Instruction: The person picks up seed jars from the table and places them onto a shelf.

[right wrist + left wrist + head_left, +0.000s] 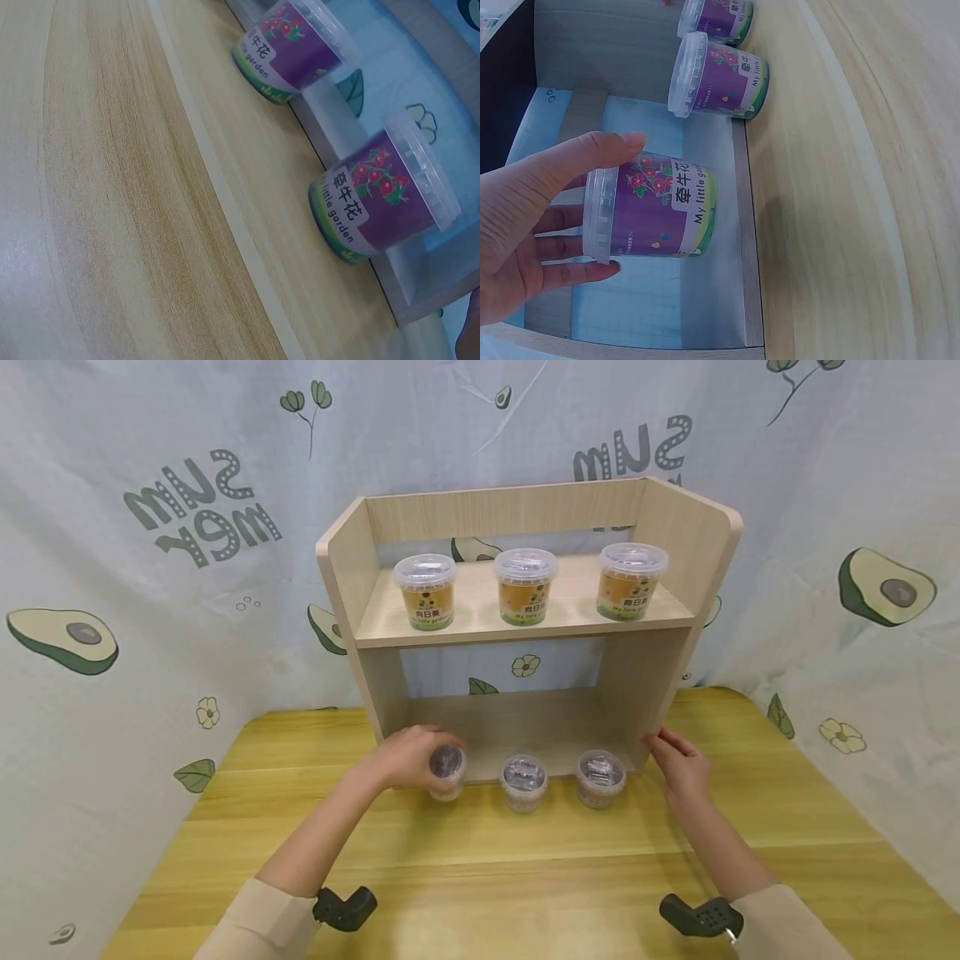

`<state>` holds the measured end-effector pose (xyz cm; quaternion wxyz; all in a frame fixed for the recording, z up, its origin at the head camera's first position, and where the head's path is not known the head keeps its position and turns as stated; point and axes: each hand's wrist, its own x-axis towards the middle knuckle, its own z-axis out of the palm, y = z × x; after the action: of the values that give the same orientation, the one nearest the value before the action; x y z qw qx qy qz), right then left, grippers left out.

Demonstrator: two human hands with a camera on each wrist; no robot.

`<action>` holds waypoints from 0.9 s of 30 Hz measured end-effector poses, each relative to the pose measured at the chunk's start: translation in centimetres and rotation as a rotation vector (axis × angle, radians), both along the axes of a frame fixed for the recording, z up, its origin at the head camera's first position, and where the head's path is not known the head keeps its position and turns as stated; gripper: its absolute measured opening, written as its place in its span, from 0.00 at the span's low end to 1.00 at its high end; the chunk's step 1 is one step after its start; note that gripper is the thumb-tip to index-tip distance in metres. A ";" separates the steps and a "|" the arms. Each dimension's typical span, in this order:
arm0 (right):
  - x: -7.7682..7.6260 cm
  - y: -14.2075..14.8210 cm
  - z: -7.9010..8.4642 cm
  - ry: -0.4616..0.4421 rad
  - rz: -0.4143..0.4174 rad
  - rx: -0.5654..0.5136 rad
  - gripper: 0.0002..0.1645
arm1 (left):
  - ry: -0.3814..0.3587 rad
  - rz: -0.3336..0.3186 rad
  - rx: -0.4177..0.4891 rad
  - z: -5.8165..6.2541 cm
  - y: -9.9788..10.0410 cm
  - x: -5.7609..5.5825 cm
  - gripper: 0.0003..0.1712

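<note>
My left hand (411,758) grips a lidded plastic cup (660,206) by its lid, thumb on one side and fingers on the other. The cup has a purple label with red flowers and stands upright at the left end of the lower front edge of a two-tier wooden shelf (525,633). My right hand (681,768) holds the lower front edge of the shelf's right side panel; only a sliver of a finger (469,334) shows in the right wrist view. Two matching purple cups, a middle one (523,783) and a right one (600,779), stand in line with the held cup.
On the upper tier stand three orange-labelled lidded cups: left (426,593), middle (525,587) and right (632,581). The shelf rests on a yellow wood-grain table (525,877). Behind it hangs a pale curtain (187,427) printed with avocados.
</note>
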<state>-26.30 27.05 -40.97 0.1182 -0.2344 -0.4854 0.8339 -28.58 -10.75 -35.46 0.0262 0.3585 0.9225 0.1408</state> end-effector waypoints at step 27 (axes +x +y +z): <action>-0.1 0.1 0.1 -0.019 -0.008 0.014 0.16 | -0.043 0.021 0.010 1.0 -0.5 -1.8 0.33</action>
<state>-26.40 27.14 -40.85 0.1185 -0.2433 -0.4914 0.8278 -30.35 -11.29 -34.48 0.0426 0.3458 0.9247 0.1536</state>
